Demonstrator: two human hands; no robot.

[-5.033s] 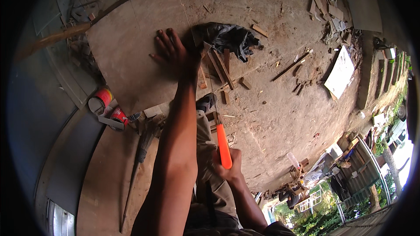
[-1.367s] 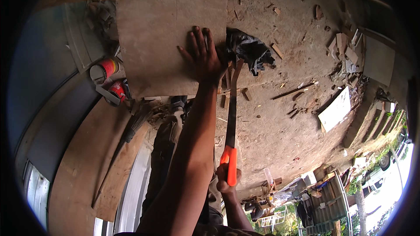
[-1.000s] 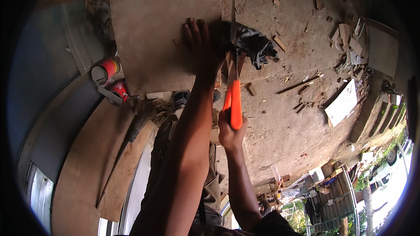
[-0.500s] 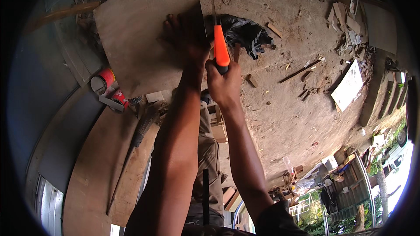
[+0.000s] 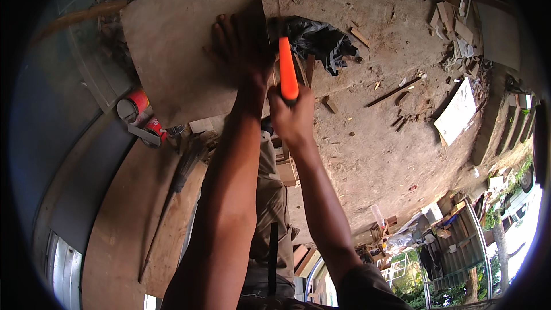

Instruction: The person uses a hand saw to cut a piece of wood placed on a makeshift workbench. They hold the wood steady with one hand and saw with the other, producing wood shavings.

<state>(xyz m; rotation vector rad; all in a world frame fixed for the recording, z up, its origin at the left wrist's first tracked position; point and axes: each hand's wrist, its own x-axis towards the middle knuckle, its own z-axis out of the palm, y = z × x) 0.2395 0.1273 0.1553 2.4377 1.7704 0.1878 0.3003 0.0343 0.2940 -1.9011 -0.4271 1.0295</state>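
My left hand [image 5: 241, 49] lies flat with fingers spread on a large flat brown board [image 5: 169, 60]. Its fingertips point away from me, and the palm sits near the board's right edge. Just right of that edge, my right hand [image 5: 294, 117] is wrapped round the orange and black handle of a handsaw [image 5: 287, 72]. The saw's thin blade is seen almost edge-on, running forward along the board's edge, so its teeth cannot be made out. A crumpled black plastic sheet [image 5: 321, 40] lies on the ground right of the saw.
Wood scraps [image 5: 453, 23] and a white panel [image 5: 456, 112] lie on the dirt floor to the right. Red cans [image 5: 136, 103] stand left of the board. Below them lean a brown wood sheet [image 5: 123, 224] and a folded dark umbrella-like thing [image 5: 182, 175].
My right hand and the handsaw have drawn back slightly toward me. My left hand stays on the board, its fingers a little more spread.
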